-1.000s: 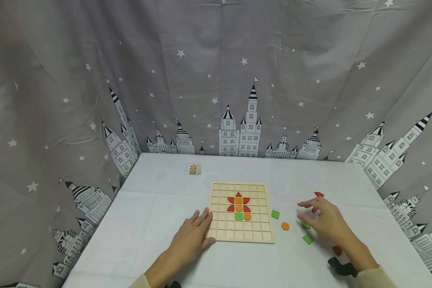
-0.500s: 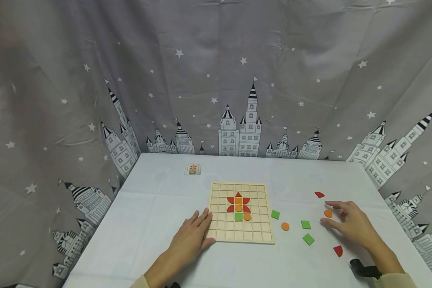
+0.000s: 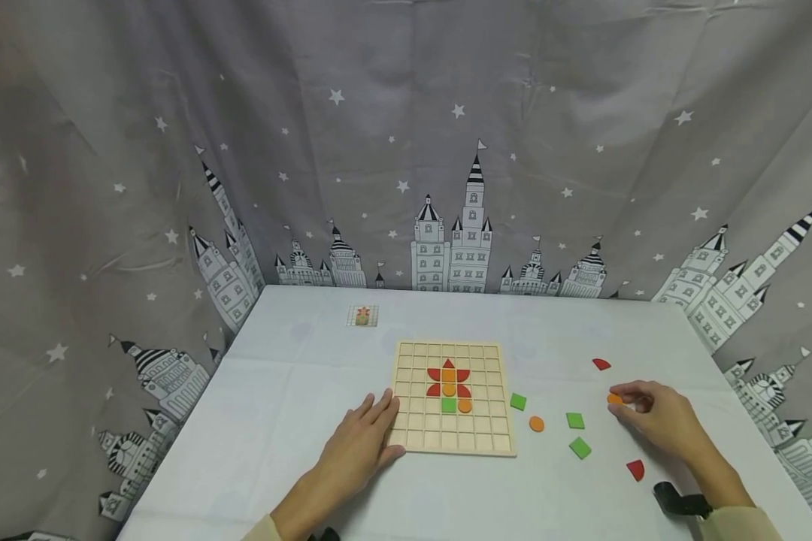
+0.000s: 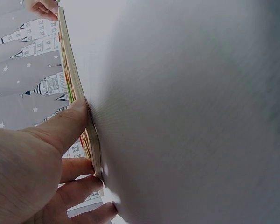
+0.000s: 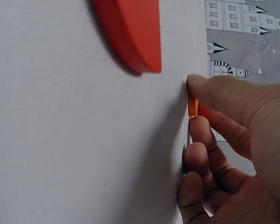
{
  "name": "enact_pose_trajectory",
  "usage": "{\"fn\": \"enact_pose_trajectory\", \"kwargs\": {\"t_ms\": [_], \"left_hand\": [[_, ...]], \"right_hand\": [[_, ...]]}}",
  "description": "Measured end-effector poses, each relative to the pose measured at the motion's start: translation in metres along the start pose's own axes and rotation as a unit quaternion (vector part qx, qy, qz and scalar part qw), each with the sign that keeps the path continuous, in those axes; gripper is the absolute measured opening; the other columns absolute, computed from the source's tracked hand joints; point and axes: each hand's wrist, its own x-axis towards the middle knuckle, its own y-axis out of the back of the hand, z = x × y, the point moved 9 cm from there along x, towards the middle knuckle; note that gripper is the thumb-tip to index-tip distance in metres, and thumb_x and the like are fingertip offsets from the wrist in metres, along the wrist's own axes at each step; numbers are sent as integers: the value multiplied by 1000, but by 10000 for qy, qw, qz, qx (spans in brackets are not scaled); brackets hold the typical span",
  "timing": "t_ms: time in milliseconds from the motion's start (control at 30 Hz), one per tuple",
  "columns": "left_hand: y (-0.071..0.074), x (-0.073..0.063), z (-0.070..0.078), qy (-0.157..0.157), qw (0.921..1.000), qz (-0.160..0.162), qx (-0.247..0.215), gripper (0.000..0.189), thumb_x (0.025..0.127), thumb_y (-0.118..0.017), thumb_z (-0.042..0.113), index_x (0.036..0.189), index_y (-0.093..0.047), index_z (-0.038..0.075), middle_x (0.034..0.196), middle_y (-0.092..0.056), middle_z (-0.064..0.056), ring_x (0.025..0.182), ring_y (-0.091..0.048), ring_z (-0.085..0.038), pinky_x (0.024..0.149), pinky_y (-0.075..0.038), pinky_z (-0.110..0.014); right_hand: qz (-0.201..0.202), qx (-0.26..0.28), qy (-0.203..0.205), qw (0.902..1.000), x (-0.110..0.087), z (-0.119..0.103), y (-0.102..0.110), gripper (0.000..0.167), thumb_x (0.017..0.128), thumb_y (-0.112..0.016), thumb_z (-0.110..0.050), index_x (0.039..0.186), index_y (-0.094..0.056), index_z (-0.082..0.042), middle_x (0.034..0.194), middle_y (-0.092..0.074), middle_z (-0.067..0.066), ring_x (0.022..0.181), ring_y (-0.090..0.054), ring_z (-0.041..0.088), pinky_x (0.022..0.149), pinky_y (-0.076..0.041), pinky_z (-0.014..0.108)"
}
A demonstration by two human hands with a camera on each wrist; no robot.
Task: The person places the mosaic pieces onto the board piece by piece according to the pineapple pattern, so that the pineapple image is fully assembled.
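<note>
R hand (image 3: 663, 417) has thumb + index pinched on orange disc (image 3: 614, 399), narrow grip, disc btwn the tips. Disc is down at tbl (image 3: 298, 406) level, far R of the board, btwn the two loose red pcs. R wrist cam agrees: disc edge shows btwn thumb and finger, other fingertips down near the cloth.

L hand (image 3: 359, 447) rests on L edge of grid board (image 3: 474, 442), fingers fairly straight, thumb at the near L corner; holds no loose pc. L wrist cam has the thumb against the board rim.

On board: red triangle (image 3: 449, 365) up top, orange sq (image 3: 449, 376) under it, then an orange round (image 3: 449, 391), w/ four red petal pcs (image 3: 463, 391) flanking, two per side. Next row: green sq (image 3: 449, 406) w/ 2nd orange round (image 3: 465, 406) to its R.

Loose on tbl, R of board: green tile (image 3: 518, 401) just beside it, loose orange round (image 3: 537, 424), two more green tiles (image 3: 580, 448), red pc (image 3: 601, 364) at far side, other red pc (image 3: 636, 470) near R wrist.

Pattern card (image 3: 362, 315) lies flat, far L. Grey castle-print curtain (image 3: 406, 128) behind.
</note>
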Motion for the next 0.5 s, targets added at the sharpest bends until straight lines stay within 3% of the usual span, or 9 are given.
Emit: {"fn": "enact_pose_trajectory", "kwargs": {"t_ms": [200,500], "left_hand": [[1,1,0,36,10000,-24,30,80,105,-87,41,167,-59,-1,180,-53,-22,164,-53,-55,124,-51,-80],[0,2,0,98,9999,-86,83,80,105,-86,43,168,-59,0,181,-52,-21,165,-53,-54,125,-51,-79]], "right_hand": [[11,4,37,10000,2,-2,1,28,100,-93,-19,124,-87,-4,102,-83,5,85,-56,13,68,-45,25],[-20,9,-8,10000,2,-5,-3,30,100,-94,-19,124,-87,-3,103,-84,8,87,-58,15,69,-47,23]]}}
